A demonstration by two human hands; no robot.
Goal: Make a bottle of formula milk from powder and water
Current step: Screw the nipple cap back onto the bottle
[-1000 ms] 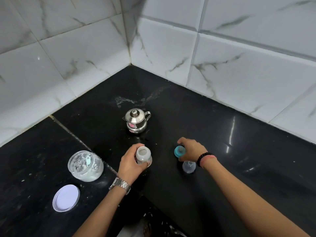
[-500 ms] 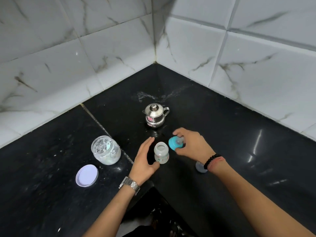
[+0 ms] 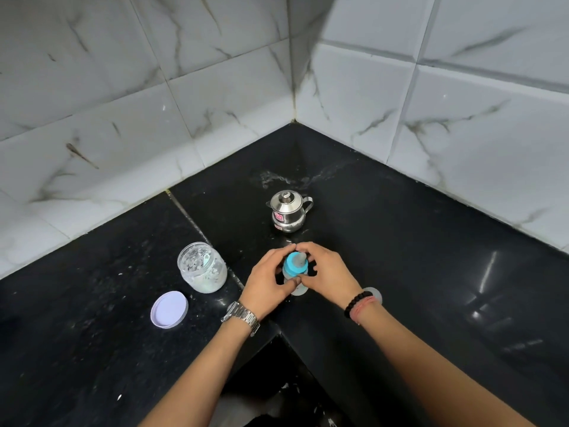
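A small clear baby bottle (image 3: 296,277) stands upright on the black counter (image 3: 431,272). A blue teat ring (image 3: 295,264) with its teat sits on the bottle's neck. My left hand (image 3: 267,280) grips the bottle's body from the left. My right hand (image 3: 327,272) curls its fingers round the blue teat ring from the right. The bottle's lower part is mostly hidden by both hands. A clear bottle cap (image 3: 374,294) lies on the counter just behind my right wrist.
A small steel kettle (image 3: 288,211) with a lid stands behind the bottle. An open glass jar of powder (image 3: 201,271), with a scoop inside, sits to the left. Its white lid (image 3: 169,309) lies flat in front of the jar. Tiled walls meet in the corner.
My right hand brought the blue teat ring from beside the cap onto the bottle's neck. My left hand closed round the bottle again. The camera view shifted left.
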